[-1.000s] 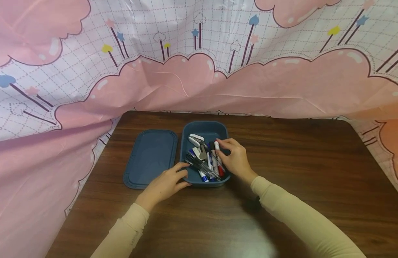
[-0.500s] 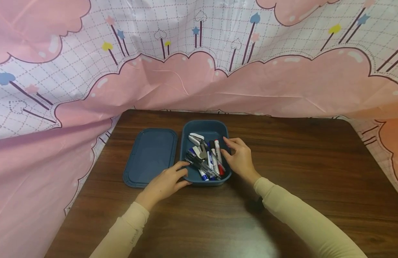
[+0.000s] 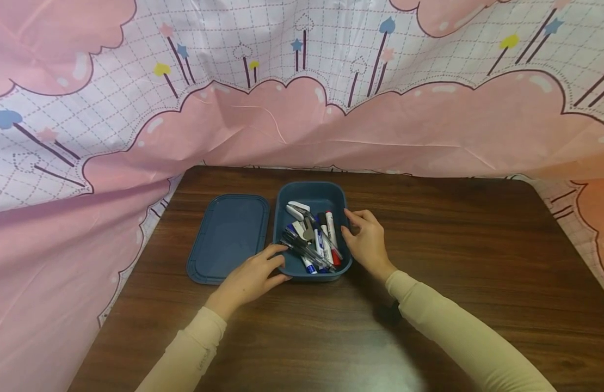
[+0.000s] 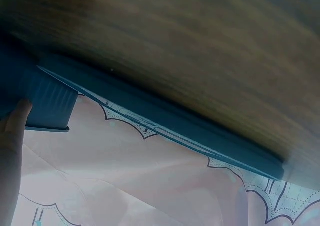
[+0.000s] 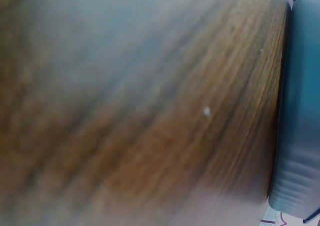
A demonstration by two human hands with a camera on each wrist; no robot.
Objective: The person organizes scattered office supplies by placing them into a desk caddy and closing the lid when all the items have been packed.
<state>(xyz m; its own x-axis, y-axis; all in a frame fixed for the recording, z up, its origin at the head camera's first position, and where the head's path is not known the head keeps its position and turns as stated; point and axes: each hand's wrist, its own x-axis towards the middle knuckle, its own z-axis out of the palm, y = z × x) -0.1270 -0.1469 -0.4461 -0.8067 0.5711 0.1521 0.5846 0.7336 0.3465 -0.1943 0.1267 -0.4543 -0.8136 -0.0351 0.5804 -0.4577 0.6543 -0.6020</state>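
Observation:
An open blue box [image 3: 312, 190] stands mid-table, filled with several pens, a red-capped marker [image 3: 331, 231] and a white stapler [image 3: 297, 209]. My left hand [image 3: 277, 265] grips the box's near-left corner, fingers on the left rim and thumb on the front wall. In the left wrist view a finger [image 4: 12, 136] lies against the ribbed box wall [image 4: 50, 103]. My right hand [image 3: 352, 224] rests with relaxed fingers against the box's right rim and holds nothing. The right wrist view shows only the box's side [image 5: 300, 110] and blurred table wood.
The flat blue lid [image 3: 228, 237] lies on the table just left of the box, also seen edge-on as the lid [image 4: 175, 131]. A pink patterned cloth [image 3: 302, 125] hangs behind and down the left side. The dark wooden table [image 3: 454, 245] stretches to the right and front.
My right hand has come out from over the markers inside the box and moved right, onto the box's right rim. The left hand has stayed at the near-left corner.

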